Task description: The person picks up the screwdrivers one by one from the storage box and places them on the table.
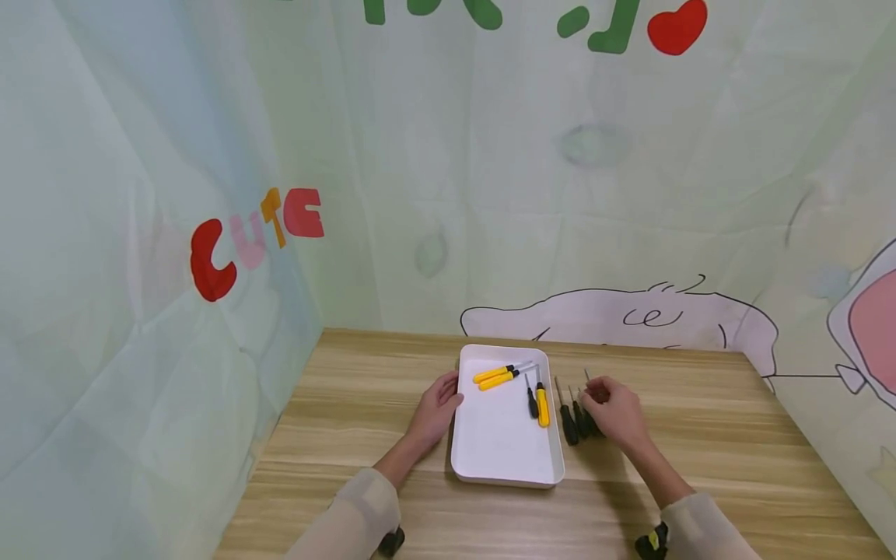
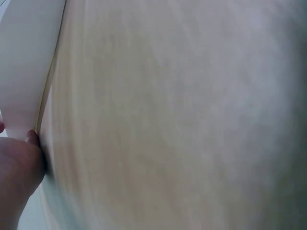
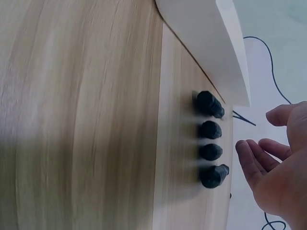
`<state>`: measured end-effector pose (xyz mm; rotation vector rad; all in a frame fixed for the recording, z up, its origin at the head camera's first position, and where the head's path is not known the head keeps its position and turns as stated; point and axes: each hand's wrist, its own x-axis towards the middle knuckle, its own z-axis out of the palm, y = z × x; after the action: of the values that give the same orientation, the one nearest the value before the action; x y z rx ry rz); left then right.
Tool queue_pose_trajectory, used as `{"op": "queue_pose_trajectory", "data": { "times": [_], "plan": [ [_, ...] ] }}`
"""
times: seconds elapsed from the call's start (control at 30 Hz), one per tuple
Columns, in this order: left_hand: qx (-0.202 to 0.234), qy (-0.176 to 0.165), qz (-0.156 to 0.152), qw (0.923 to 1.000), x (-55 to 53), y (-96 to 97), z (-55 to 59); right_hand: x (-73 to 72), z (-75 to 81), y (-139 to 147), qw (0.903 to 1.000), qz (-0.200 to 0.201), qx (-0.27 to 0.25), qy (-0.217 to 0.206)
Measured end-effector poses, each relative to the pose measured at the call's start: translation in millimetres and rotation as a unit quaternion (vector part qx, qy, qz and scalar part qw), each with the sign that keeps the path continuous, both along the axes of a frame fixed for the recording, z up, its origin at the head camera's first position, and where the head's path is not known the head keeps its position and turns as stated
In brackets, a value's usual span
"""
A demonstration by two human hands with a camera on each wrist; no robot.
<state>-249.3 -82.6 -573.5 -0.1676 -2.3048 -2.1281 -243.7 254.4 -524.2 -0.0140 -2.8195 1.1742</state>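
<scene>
Sleeves [image 1: 350, 513], two, pale; set at 8 and 4 o'clock from the white tray [image 1: 505, 447], with 12 taken as away from the person.

Backdrop [image 1: 434, 187], printed cloth, one; behind the table at 12.

Table [image 1: 350, 397], wood-grained, one; bears all items below.

White tray, oblong, one; long axis near 12-to-6.

Left hand [image 1: 434, 411], one; at the tray's 9 o'clock side, holding it, thumb at the rim and a fingertip at the foot of the outer wall.

Right hand [image 1: 616, 411], one; at the tray's 3 o'clock, thumb and fingers parted, grasping nothing visible.

Yellow-handled screwdrivers [image 1: 498, 380], three, in the tray: two side by side toward its 11, shafts pointing to 2; one near its 3 o'clock wall, shaft to 12.

Black screwdrivers [image 1: 570, 428], four, in a row on the table just beside the tray's 3 o'clock wall; shafts roughly to 11 or 12, handles to 6. Key relation, as judged: the row lies beneath the right hand, much the nearer one, whose fingertips appear over the shafts rather than the handles.

Small black screwdriver [image 1: 533, 405], one; in the tray, beside the upright-lying yellow, shaft to 12.
</scene>
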Motion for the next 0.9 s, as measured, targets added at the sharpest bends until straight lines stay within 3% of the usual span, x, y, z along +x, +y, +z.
{"op": "queue_pose_trajectory", "data": {
  "times": [0.03,0.2,0.27,0.7,0.9],
  "plan": [
    [0.003,0.002,-0.003,1.0000,2.1,-0.1,4.5,0.0,0.1,-1.3,1.0000,0.001,-0.002,0.001],
    [0.011,0.004,-0.002,0.9999,2.4,0.0,4.7,0.6,1.9,-11.2,0.9998,0.009,-0.016,-0.007],
    [0.010,0.006,0.005,0.9999,-0.2,0.1,-0.1,0.2,2.0,-15.4,0.9994,0.015,-0.029,-0.009],
    [-0.006,0.006,0.046,0.9989,-0.4,0.8,-4.1,2.5,-1.1,-45.8,0.9964,0.056,-0.056,-0.031],
    [-0.007,0.002,0.045,0.9990,-1.5,1.1,-3.9,1.7,-6.1,-58.3,0.9969,0.045,-0.053,-0.036]
  ]
}}
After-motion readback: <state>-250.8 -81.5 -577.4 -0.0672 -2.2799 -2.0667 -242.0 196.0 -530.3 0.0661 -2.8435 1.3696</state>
